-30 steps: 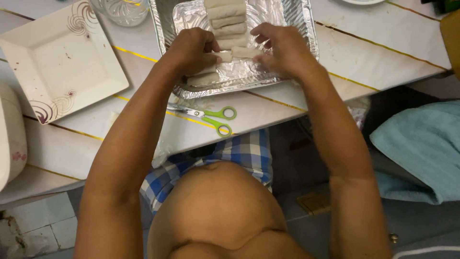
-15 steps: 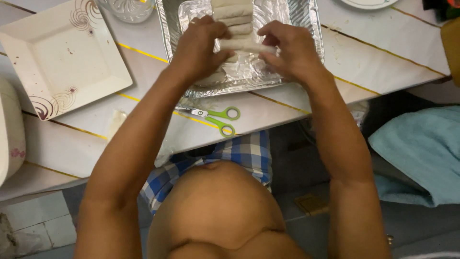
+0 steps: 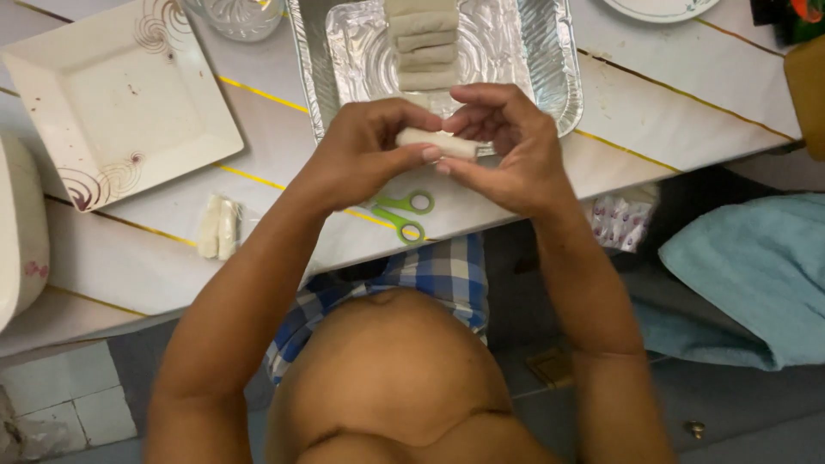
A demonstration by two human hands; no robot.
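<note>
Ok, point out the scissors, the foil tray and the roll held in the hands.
scissors (image 3: 402,214), head view, on the green handle loops.
foil tray (image 3: 550,60), head view, on its bare right wall.
roll (image 3: 421,137), head view, on its pale middle between both hands.

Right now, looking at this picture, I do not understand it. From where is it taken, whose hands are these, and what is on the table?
The camera sits on a person's head and looks down. The left hand and right hand hold one pale rolled wrap between the fingertips. Beyond them a foil tray holds a row of similar rolls. Green-handled scissors lie at the white table edge, with a square white plate and two more rolls to the left.
</note>
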